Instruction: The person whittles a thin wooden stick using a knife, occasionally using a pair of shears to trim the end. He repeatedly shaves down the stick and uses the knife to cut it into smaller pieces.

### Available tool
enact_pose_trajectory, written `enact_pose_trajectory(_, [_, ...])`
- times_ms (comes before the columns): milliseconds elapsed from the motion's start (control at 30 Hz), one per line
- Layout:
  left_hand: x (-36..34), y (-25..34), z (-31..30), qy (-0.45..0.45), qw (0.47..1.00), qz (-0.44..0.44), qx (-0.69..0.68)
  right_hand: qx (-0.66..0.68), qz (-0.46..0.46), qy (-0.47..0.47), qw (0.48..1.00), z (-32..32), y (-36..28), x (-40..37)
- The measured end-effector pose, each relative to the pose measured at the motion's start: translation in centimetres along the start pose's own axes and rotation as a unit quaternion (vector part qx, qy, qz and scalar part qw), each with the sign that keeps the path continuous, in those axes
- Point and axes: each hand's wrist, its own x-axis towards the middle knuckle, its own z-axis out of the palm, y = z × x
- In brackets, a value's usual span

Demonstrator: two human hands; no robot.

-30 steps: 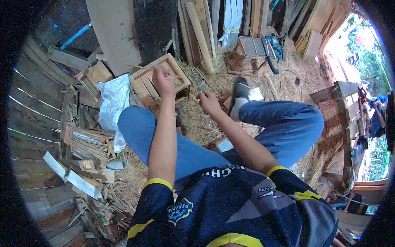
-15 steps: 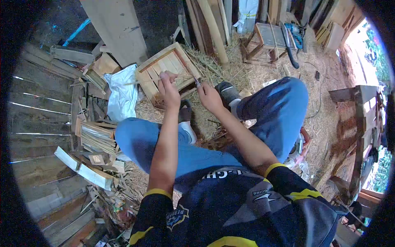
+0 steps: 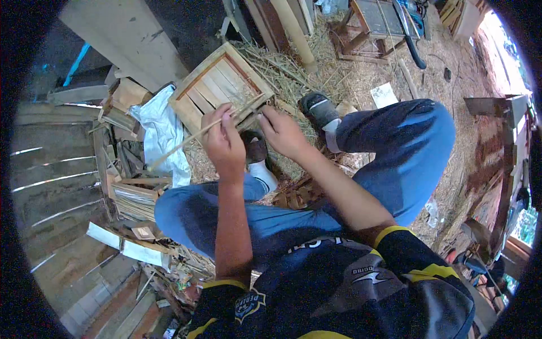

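A thin tan stick (image 3: 179, 146) runs diagonally from the lower left through my left hand (image 3: 223, 138), whose fingers are closed round it. The stick's upper end reaches over the near corner of a wooden stool (image 3: 217, 85) with a slatted top. Close to that end is my right hand (image 3: 280, 131), its fingers bent together near the stool's right corner. Something small and dark shows at its fingertips, too small to make out.
A white sack (image 3: 161, 135) lies left of the stool. A second small stool (image 3: 375, 20) carries a long dark-handled blade (image 3: 415, 53). Bundled thin strips (image 3: 135, 200) sit at the left. Shavings and a white paper (image 3: 384, 96) lie on the ground.
The view has shifted, so the stools sit higher in it. The stick now shows plainly, slanting down to the left of my left hand. A white paper has come into sight beside my right knee.
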Motion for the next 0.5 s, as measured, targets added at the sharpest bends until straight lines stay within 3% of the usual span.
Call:
enact_pose_trajectory(233, [-0.9,-1.3,-1.5,-0.024,0.995,-0.097,-0.012,-0.037,0.007,0.008,0.999,0.5,-0.3,-0.7])
enact_pose_trajectory(367, [-1.0,-1.3,-2.0,-0.015,0.987,-0.149,-0.05,-0.08,0.088,0.001,0.993,0.5,2.9,0.5])
enact_pose_trajectory(500, [-0.7,-1.8,-1.9,-0.022,0.995,-0.098,-0.019,-0.087,0.008,-0.021,0.996,-0.2,-1.3,0.3])
